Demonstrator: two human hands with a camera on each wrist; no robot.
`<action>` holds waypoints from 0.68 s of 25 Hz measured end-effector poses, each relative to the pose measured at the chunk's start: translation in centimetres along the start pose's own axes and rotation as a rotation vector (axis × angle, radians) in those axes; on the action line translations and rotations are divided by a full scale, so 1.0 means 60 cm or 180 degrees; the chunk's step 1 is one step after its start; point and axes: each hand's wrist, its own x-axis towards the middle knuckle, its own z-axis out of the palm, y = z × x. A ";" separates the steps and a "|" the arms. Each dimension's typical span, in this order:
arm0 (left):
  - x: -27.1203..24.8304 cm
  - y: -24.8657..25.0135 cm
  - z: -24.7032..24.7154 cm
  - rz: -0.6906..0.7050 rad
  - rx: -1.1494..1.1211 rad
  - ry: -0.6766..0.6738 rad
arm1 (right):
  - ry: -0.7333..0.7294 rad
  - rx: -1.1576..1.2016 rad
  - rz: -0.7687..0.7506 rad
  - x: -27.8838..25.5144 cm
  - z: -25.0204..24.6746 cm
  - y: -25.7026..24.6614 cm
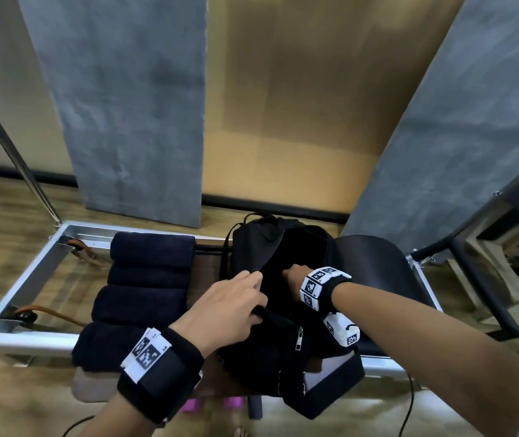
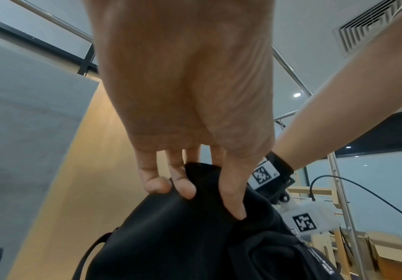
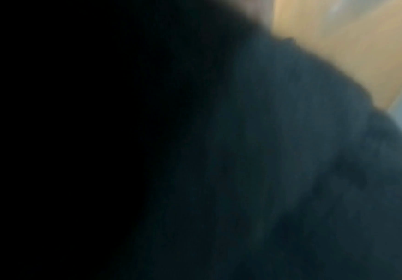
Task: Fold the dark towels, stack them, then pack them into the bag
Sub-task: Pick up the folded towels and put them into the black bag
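Your left hand [image 1: 226, 305] pinches the bag [image 1: 283, 253] rim open, right hand [image 1: 294, 274] reaches inside, fingers hidden; folded towels [image 1: 144, 285] lie just left, long axes crosswise, nearer your left.

Our left hand [image 1: 230, 305] grips the bag [image 1: 283, 247] rim, holding its mouth open; our right hand [image 1: 294, 274] fills that opening, fingers hidden inside. The towels [image 1: 144, 288] crowd just left of the bag, and a chair [image 1: 375, 263] presses close on its right.
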 end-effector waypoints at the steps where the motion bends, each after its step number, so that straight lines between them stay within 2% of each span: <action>1: -0.001 -0.001 0.005 -0.0014 -0.0078 0.0082 | 0.0047 -0.0064 -0.0043 -0.008 -0.008 -0.002; 6: -0.018 0.003 0.031 -0.0077 -0.0769 0.0628 | -0.0014 0.0116 -0.0219 -0.078 -0.139 -0.010; 9: -0.041 -0.005 0.046 -0.0255 -0.1601 0.1347 | 0.0306 0.1126 -0.0543 -0.098 -0.225 -0.040; 12: -0.073 -0.038 0.060 -0.0729 -0.2477 0.1962 | 0.0740 0.2051 -0.0921 -0.078 -0.250 -0.122; 14: -0.099 -0.065 0.074 -0.1004 -0.2688 0.2234 | 0.0799 0.1975 -0.1015 -0.035 -0.237 -0.192; 17: -0.139 -0.102 0.095 -0.1425 -0.2871 0.2508 | 0.0933 0.1236 -0.0866 0.054 -0.196 -0.273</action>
